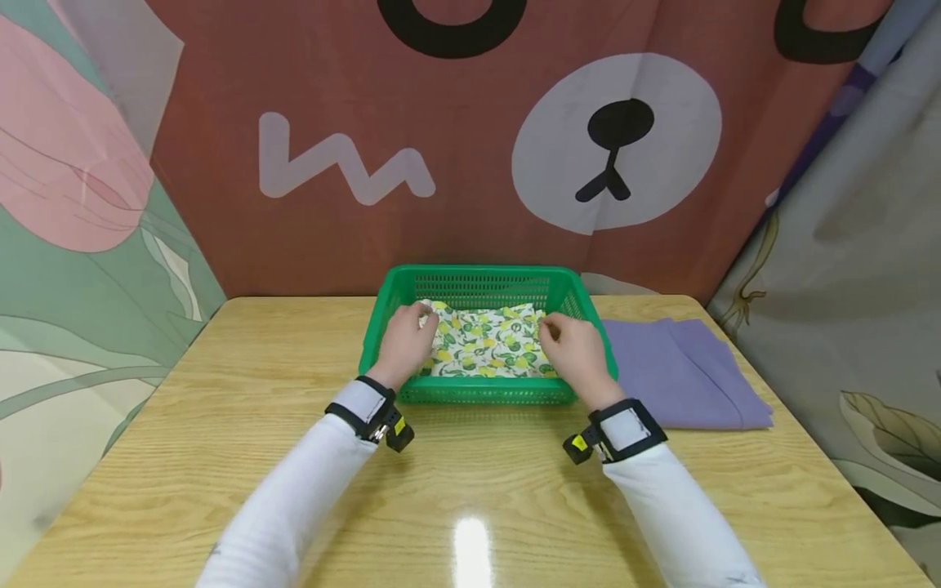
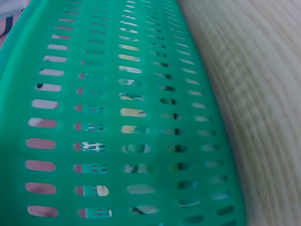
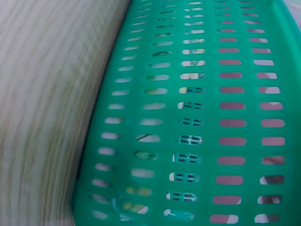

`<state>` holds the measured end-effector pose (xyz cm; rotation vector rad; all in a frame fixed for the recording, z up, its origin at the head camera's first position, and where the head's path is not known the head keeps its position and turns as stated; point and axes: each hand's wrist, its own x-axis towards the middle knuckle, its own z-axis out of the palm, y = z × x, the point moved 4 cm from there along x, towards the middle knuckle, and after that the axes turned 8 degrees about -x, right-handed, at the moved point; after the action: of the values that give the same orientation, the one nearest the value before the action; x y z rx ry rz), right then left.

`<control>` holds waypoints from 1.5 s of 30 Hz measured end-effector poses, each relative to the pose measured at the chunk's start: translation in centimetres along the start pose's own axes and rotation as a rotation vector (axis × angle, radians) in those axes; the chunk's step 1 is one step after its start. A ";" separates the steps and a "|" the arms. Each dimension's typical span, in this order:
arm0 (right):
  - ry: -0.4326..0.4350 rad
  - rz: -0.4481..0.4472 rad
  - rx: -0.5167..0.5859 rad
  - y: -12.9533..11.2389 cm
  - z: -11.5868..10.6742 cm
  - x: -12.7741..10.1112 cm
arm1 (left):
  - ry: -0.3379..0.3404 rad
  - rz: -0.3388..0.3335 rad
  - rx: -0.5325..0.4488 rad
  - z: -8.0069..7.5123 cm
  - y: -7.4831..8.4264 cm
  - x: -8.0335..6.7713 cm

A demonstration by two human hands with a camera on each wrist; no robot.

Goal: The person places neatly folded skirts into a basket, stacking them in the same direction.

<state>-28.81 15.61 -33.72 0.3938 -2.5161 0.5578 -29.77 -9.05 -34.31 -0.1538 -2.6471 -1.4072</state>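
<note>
We had both hands inside the green slotted plastic basket (image 1: 481, 286), which stood at the far middle of the pale wooden table (image 1: 243, 392), and in it lay the folded white cloth printed with yellow lemons and green leaves (image 1: 485, 343). Our left hand (image 1: 406, 343) pinched the cloth at its far left corner and our right hand (image 1: 577, 347) gripped its far right corner, fingers curled onto the fabric in both cases, as far as the head view let us judge. To do this well, we judged that the two corners wanted equal, gentle tension so the fold stayed square, with the wrists kept above the basket's near rim and the cloth laid flat against the floor of the basket rather than bunched toward one wall. A folded lilac cloth (image 1: 684, 371) lay on the table just to the right of the basket, apart from our hands. Much was hard to make out: the fingertips were tucked behind the knuckles, and both wrist cameras showed little beyond the basket's slotted wall (image 2: 117, 117) at close range, blurred, with scraps of the print glimpsed through the slots and wood grain (image 3: 42, 94) beside it.
</note>
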 end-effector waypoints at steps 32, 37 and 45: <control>0.159 -0.370 0.288 -2.4 -1.0 -7.3 | 0.299 0.611 0.201 -0.3 -0.3 -10.1; 0.151 -0.398 0.347 -2.5 -1.6 -8.2 | 0.223 0.675 0.166 0.5 -0.1 -11.6; 0.090 -0.421 0.330 -2.0 -2.0 -10.0 | 0.133 0.560 0.131 0.7 -0.7 -13.0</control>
<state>-19.03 16.44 -37.13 0.9694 -2.1629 0.7963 -17.08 -9.18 -37.45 -0.6960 -2.3154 -1.0164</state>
